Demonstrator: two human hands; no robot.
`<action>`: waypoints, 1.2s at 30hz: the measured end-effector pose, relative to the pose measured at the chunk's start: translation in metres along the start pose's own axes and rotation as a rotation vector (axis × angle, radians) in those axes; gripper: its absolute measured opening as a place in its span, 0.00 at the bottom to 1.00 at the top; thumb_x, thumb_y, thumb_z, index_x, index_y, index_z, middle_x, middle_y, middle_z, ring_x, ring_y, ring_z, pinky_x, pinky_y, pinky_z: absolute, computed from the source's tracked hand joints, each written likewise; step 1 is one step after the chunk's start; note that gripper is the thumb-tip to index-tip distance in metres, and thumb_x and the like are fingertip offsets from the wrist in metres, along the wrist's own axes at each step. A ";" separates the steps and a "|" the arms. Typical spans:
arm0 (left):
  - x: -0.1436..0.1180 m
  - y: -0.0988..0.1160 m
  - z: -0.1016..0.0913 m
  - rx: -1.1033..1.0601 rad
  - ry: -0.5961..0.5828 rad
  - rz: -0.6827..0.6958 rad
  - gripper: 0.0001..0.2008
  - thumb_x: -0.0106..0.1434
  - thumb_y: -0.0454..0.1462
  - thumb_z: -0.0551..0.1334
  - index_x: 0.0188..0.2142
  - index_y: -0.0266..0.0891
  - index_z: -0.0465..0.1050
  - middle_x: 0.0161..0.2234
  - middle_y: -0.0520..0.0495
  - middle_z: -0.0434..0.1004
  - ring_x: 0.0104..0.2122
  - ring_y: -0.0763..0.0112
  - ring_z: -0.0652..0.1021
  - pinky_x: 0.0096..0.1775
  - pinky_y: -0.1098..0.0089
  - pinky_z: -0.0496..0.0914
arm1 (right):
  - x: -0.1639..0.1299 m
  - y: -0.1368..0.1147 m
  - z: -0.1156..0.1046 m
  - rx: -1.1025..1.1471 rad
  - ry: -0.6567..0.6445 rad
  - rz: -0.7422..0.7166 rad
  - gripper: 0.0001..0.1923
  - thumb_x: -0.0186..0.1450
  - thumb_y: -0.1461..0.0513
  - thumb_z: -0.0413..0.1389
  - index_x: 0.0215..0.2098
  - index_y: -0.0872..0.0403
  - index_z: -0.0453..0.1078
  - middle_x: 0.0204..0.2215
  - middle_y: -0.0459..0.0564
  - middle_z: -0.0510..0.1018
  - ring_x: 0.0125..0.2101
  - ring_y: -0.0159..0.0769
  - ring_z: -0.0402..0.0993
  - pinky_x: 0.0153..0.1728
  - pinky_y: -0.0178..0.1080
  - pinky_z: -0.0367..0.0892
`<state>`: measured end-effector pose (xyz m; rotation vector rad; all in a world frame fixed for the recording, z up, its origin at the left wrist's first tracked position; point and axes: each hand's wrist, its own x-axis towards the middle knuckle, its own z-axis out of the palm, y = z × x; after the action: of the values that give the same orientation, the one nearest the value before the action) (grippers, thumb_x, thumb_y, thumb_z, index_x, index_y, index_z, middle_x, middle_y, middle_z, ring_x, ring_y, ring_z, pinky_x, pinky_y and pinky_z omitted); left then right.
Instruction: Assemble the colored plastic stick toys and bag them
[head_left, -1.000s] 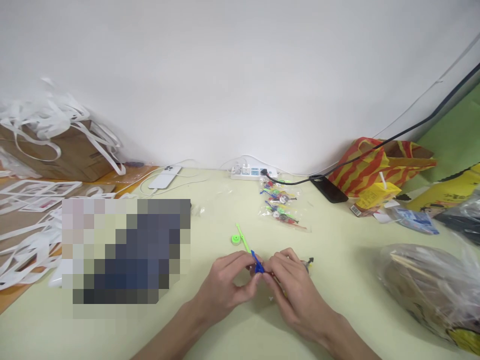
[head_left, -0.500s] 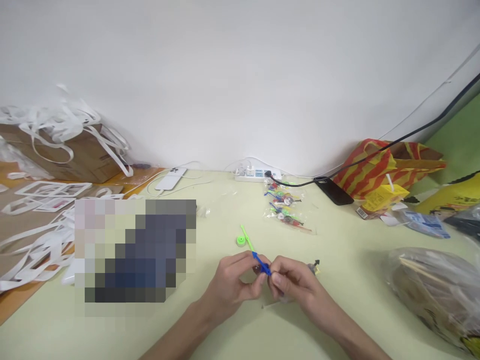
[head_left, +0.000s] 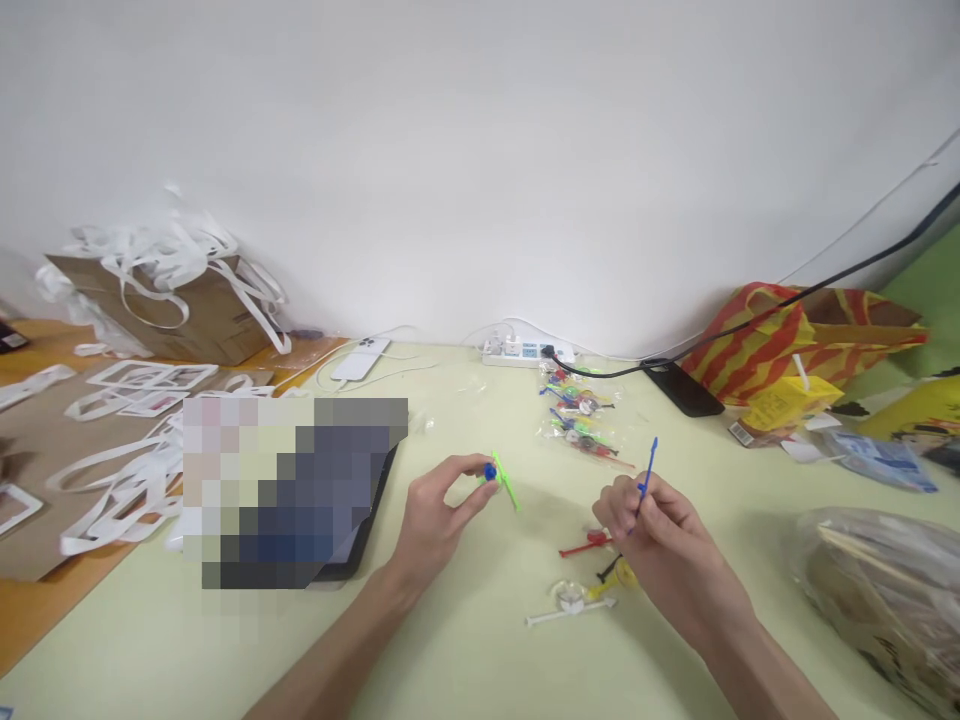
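Now | left grip (head_left: 439, 510) pinches blue disc (head_left: 490, 471) | right grip (head_left: 651, 530) clamps blue stick (head_left: 649, 467)

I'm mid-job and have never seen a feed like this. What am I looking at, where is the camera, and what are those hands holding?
There is no machine here: these are a person's two bare hands, filmed by a camera worn on the head that looks forward and down at a pale green table. The left hand pinches a small blue piece at a green stick that lies on the table. The right hand holds a thin blue stick pointing upward. Between and below the hands lie loose toy parts: a red piece, a yellow piece and a white stick. Farther back lie a clear bag of coloured parts, a power strip and a black phone.
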<state>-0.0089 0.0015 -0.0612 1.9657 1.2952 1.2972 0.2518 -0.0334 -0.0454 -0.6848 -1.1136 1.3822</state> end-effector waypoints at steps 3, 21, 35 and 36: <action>0.004 -0.001 0.011 0.135 -0.071 0.130 0.08 0.66 0.38 0.66 0.45 0.42 0.75 0.42 0.47 0.81 0.43 0.64 0.79 0.47 0.63 0.72 | 0.002 0.002 0.005 0.090 -0.011 0.019 0.11 0.68 0.54 0.57 0.32 0.50 0.64 0.27 0.47 0.63 0.29 0.37 0.60 0.31 0.42 0.60; 0.021 -0.016 0.025 0.450 -0.442 0.397 0.07 0.69 0.39 0.63 0.46 0.41 0.73 0.40 0.48 0.82 0.43 0.65 0.81 0.59 0.55 0.65 | 0.002 0.008 0.015 0.261 0.086 0.204 0.09 0.64 0.56 0.64 0.33 0.52 0.72 0.27 0.45 0.65 0.29 0.32 0.61 0.33 0.36 0.57; 0.009 -0.012 0.022 0.365 -0.377 0.353 0.09 0.67 0.37 0.65 0.47 0.44 0.74 0.40 0.50 0.79 0.45 0.67 0.78 0.63 0.56 0.61 | 0.002 0.017 0.007 -0.601 0.047 0.104 0.15 0.71 0.50 0.54 0.50 0.48 0.72 0.28 0.45 0.70 0.29 0.36 0.67 0.33 0.38 0.65; 0.008 -0.012 0.022 0.359 -0.374 0.363 0.09 0.67 0.36 0.65 0.47 0.45 0.75 0.40 0.49 0.80 0.46 0.66 0.78 0.63 0.56 0.61 | 0.005 0.017 0.007 -0.657 0.039 0.100 0.16 0.71 0.50 0.52 0.51 0.48 0.72 0.28 0.45 0.70 0.29 0.36 0.67 0.33 0.38 0.65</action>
<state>0.0061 0.0172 -0.0770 2.6378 1.0713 0.8118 0.2374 -0.0285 -0.0572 -1.2429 -1.5332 1.0666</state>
